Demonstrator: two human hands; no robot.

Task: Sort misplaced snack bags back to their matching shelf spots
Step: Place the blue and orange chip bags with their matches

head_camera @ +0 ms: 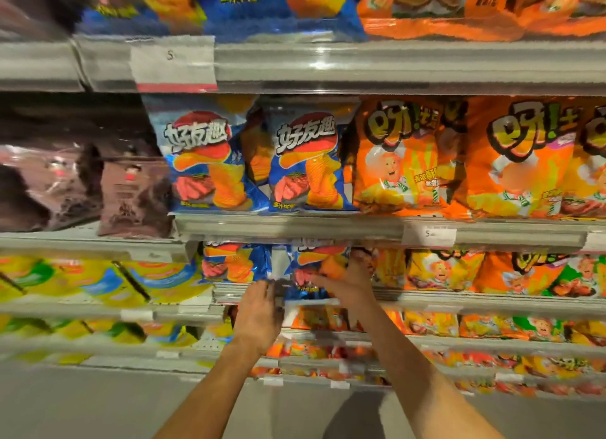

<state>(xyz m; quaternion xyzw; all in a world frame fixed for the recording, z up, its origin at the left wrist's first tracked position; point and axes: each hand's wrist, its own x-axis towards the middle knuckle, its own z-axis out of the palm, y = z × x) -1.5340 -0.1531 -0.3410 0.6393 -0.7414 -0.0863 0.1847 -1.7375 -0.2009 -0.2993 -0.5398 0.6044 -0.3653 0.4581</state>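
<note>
From the head view, both bare arms reach up from six o'clock to a blue snack bag [313, 271] on the third shelf [459, 302] down, just below centre; the left hand [259, 311] grips the bag's lower left corner at about seven o'clock of it, fingers curled on the foil; the right hand [349, 283] lies over the bag's right side, fingers spread along its front, thumb up at its edge; a matching blue bag [229, 263] stands just beside it at nine o'clock; orange bags [436, 271] fill the row at three o'clock; yellow bags [98, 281] lie at nine o'clock; two larger blue bags [305, 163] stand on the shelf above.
</note>
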